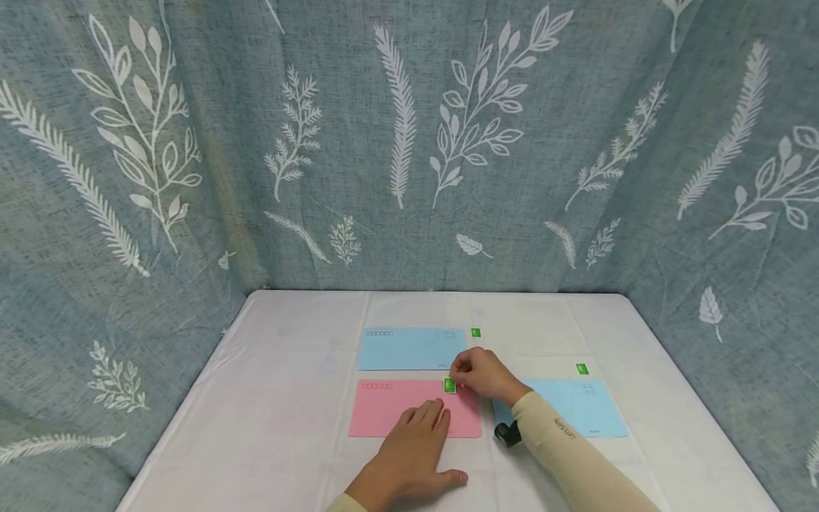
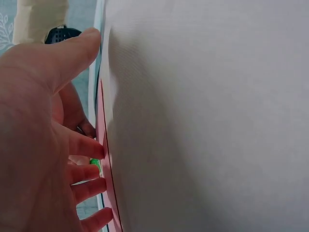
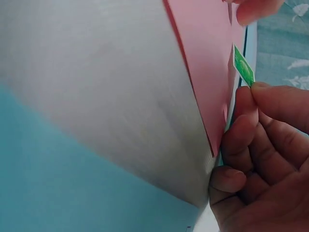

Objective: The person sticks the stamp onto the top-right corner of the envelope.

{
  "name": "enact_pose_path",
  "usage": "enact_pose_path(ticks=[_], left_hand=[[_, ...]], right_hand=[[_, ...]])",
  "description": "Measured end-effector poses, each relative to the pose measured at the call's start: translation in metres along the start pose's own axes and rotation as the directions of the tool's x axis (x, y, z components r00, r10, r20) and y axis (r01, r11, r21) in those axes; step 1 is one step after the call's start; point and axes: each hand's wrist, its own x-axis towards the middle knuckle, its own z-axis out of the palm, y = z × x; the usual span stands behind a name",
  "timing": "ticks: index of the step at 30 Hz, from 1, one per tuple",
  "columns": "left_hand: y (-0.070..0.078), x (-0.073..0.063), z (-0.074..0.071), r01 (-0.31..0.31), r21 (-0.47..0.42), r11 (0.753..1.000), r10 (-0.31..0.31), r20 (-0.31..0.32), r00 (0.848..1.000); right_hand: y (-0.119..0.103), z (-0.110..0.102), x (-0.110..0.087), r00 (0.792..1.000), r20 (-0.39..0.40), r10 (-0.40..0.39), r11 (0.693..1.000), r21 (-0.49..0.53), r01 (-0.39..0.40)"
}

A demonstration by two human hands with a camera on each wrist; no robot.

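Observation:
A pink envelope [image 1: 397, 416] lies on the white table, and my left hand [image 1: 416, 451] rests on its lower edge with the fingers spread out straight. My right hand [image 1: 488, 373] pinches a green stamp [image 1: 449, 385] by its edge, between thumb and index finger, over the envelope's upper right corner. In the right wrist view the stamp [image 3: 244, 66] stands tilted off the pink paper [image 3: 205, 63]. The left wrist view shows the left fingertips [image 2: 99, 186] touching the envelope.
A blue envelope [image 1: 409, 352] lies behind the pink one, with a green stamp [image 1: 475, 333] to its right. Another blue envelope [image 1: 576, 409], partly under the right forearm, has a green stamp [image 1: 581, 369] above it. Patterned curtains [image 1: 429, 142] surround the white table [image 1: 288, 398].

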Motion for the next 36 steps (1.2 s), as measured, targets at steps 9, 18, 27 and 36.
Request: enact_pose_path(ticks=[9, 18, 27, 36], left_hand=[[0.002, 0.005, 0.002, 0.011, -0.012, 1.0, -0.011, 0.018, 1.0], [0.003, 0.008, 0.003, 0.023, -0.008, 1.0, -0.023, 0.023, 0.999], [0.002, 0.009, 0.004, 0.021, 0.02, 1.0, -0.021, 0.019, 1.0], [-0.002, 0.012, 0.011, -0.008, -0.003, 1.0, 0.008, -0.006, 1.0]], right_hand=[[-0.002, 0.006, -0.004, 1.0, -0.008, 0.014, 1.0, -0.028, -0.014], [-0.006, 0.009, -0.004, 0.999, -0.034, -0.01, 0.998, -0.062, 0.008], [-0.006, 0.012, -0.004, 0.999, -0.047, -0.022, 0.997, -0.082, 0.018], [-0.005, 0.011, -0.006, 0.999, -0.043, -0.027, 0.997, -0.067, 0.024]])
